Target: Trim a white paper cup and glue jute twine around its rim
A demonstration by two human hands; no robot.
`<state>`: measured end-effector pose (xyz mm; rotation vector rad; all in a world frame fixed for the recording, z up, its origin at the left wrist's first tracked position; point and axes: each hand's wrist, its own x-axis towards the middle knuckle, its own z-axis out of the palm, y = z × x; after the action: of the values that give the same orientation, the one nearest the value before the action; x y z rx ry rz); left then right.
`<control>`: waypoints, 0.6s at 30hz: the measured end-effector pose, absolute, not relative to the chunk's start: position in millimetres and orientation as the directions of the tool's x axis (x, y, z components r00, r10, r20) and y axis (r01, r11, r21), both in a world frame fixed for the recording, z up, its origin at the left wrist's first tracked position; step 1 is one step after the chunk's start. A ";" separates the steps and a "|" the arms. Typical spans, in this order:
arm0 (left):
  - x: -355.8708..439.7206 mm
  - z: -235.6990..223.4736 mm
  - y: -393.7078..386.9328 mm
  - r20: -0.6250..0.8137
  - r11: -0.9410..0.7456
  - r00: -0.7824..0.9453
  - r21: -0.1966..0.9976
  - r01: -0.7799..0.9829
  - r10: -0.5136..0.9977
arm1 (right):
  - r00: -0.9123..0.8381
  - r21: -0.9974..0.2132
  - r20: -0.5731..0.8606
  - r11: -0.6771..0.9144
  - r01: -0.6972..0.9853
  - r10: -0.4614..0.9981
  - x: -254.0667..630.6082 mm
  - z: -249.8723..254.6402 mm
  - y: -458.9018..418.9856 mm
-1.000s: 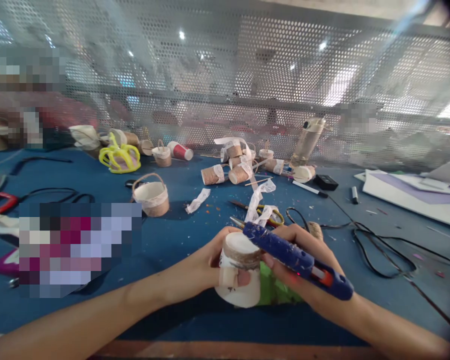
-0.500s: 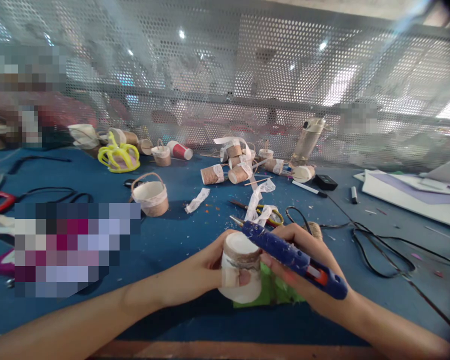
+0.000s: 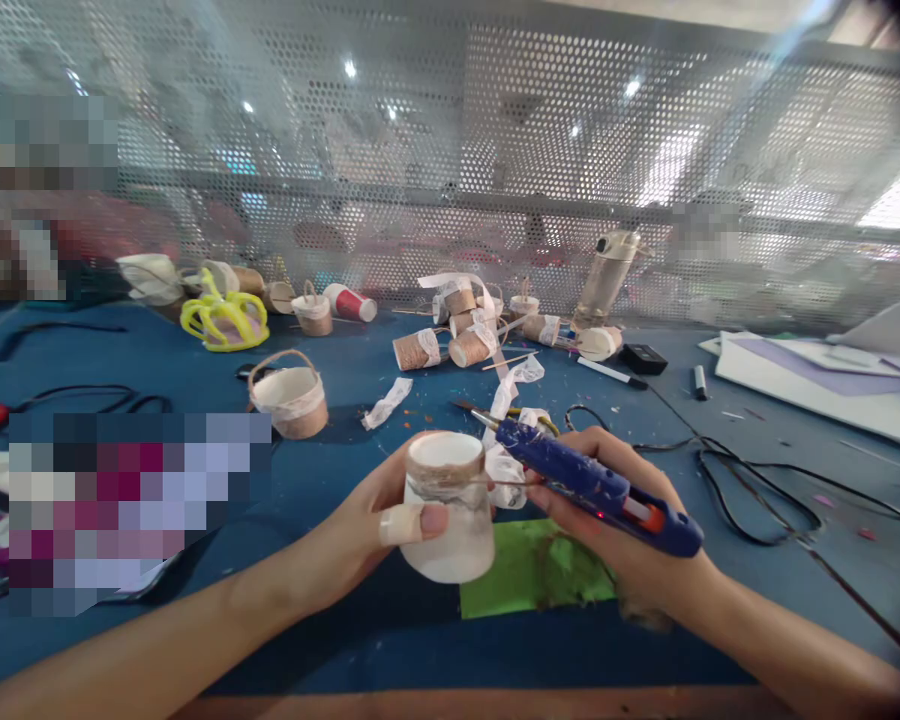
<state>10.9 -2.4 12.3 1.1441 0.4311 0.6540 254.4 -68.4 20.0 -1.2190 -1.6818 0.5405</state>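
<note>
My left hand (image 3: 371, 510), with a bandage round its thumb, grips a white paper cup (image 3: 454, 548) from the left side. The cup's narrower end faces up, and brown twine (image 3: 439, 477) is wound round it just below the edge. From the cup a strand of twine (image 3: 508, 484) runs taut to the fingers of my right hand (image 3: 630, 500). That same hand is closed round a blue glue gun (image 3: 570, 475), whose metal nozzle points up and left, above and right of the cup. A small red light glows on the gun.
Beneath my hands lies a green sheet (image 3: 495, 585). Scissors (image 3: 536, 418) and lace strips (image 3: 521, 385) are just beyond. A twine-wrapped basket (image 3: 292, 402) stands left; several wrapped cups (image 3: 472, 342) lie at the back. A black cable (image 3: 765, 540) loops at right. A perforated metal screen (image 3: 390, 160) rises behind.
My left hand and the cup have shifted left, away from the glue gun. A twine strand now shows stretched between cup and right hand, and more of the green sheet is uncovered.
</note>
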 end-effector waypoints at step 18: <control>3.4 21.7 -5.1 0.122 0.284 0.804 0.896 -0.341 0.582 | 0.056 -0.743 0.414 0.301 0.598 0.909 270.4 29.0 -58.3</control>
<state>3.4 -5.1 21.7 1.1243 0.2470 0.6259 270.4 -58.3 29.0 -1.3963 -1.6411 0.4197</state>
